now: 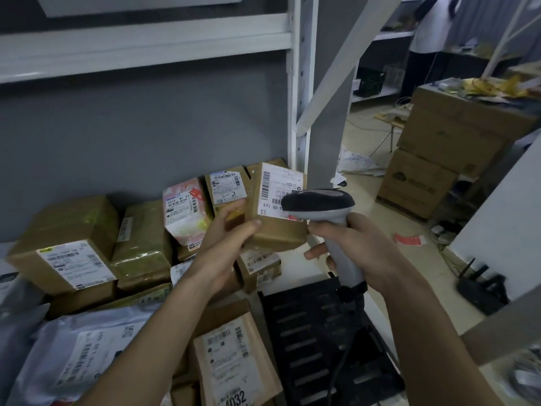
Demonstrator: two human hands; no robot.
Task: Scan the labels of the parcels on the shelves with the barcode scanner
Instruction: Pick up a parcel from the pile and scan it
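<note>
The brown parcel (278, 218) is held up above the shelf (298, 268), its white label (278, 189) facing the camera. The left hand (231, 238) grips its lower left corner. The right hand (354, 247) is wrapped round the barcode scanner (325, 212) handle, with the scanner's head just before the label. Other parcels (140, 244) crowd the shelf behind.

A stack of 3 large cardboard cartons (445, 148) stands on the floor to the right, with yellow clutter (494, 87) on top. A black router (483, 288) sits on the floor near a red slip of paper (409, 239). A person in a white top (430, 27) stands at far shelving.
</note>
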